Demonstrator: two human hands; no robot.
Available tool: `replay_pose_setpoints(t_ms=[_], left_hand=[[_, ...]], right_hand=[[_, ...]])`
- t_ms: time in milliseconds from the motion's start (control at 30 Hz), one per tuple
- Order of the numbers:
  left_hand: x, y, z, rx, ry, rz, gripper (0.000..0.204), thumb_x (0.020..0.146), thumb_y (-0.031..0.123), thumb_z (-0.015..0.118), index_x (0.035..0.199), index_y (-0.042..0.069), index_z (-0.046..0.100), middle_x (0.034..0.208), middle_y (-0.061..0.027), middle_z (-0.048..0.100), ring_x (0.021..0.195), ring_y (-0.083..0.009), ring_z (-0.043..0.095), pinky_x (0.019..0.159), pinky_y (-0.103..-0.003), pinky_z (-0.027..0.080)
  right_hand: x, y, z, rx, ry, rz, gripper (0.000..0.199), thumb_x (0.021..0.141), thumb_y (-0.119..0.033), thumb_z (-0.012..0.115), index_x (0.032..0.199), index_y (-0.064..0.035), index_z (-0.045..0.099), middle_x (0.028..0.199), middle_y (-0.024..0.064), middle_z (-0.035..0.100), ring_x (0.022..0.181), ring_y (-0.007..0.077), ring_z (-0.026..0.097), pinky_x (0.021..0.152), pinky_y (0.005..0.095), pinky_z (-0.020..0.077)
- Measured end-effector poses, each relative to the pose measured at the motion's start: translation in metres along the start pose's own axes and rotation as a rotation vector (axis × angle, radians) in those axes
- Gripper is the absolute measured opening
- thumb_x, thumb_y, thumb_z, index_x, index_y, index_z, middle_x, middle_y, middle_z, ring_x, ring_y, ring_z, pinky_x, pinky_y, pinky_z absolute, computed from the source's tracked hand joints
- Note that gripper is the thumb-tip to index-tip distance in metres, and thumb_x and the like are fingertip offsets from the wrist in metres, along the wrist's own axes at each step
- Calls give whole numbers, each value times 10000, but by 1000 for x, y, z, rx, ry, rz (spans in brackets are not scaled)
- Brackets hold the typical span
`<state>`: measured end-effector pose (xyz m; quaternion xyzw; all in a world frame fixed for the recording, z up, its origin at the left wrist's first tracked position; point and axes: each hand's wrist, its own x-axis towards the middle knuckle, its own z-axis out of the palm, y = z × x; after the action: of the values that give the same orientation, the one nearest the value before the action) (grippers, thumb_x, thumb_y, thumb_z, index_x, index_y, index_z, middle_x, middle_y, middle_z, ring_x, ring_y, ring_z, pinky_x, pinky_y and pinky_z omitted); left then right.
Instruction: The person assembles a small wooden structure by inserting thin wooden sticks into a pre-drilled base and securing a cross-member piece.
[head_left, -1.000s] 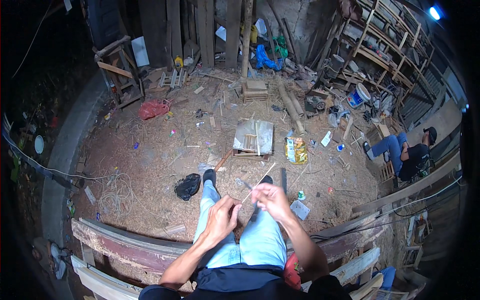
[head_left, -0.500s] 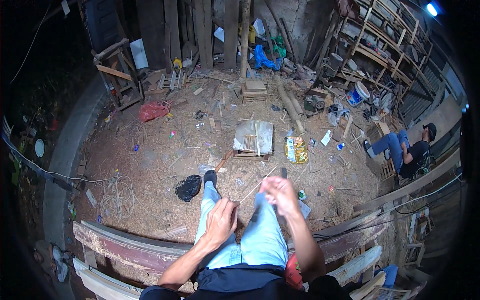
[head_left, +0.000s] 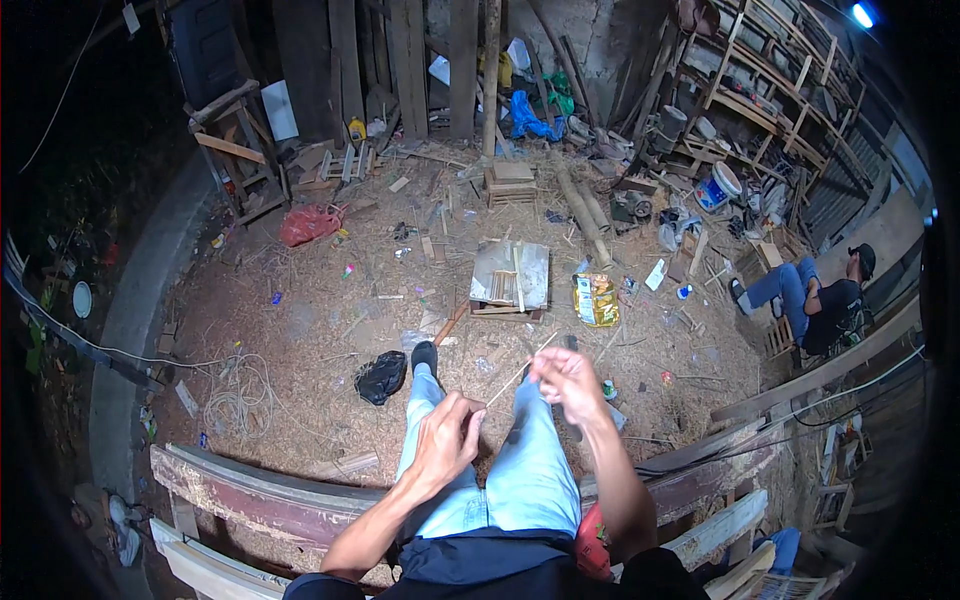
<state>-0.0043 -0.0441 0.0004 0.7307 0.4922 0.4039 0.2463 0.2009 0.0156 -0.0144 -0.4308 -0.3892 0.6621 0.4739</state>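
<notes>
1. A yellow printed packet [head_left: 597, 299] lies flat on the sawdust floor [head_left: 320, 330], just right of a small wooden crate [head_left: 511, 280] covered with a grey sheet.
2. A red plastic bag [head_left: 308, 224] is far to the left, and a black bag [head_left: 381, 377] lies beside my left foot.
3. My left hand [head_left: 445, 437] is above my left knee, fingers curled closed on the low end of a thin bamboo strip [head_left: 520, 372].
4. My right hand [head_left: 567, 382] is raised higher and pinches the strip near its middle; the exact grip is, I think, thumb against forefinger, but it is small to see.
5. The strip slants up to the right between my hands, over my jeans [head_left: 520, 470].
</notes>
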Motion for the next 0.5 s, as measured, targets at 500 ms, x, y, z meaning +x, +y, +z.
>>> replay_pose_setpoints(t_ms=[500], left_hand=[[-2,-6,-1,-62,-50,-72,71,815,44,604,858,-12,602,730,-120,539,618,-229,549,566,-316,432]], right_hand=[[-4,3,6,-11,-64,11,126,884,-94,549,905,23,589,695,77,605,438,34,404,362,178,311]])
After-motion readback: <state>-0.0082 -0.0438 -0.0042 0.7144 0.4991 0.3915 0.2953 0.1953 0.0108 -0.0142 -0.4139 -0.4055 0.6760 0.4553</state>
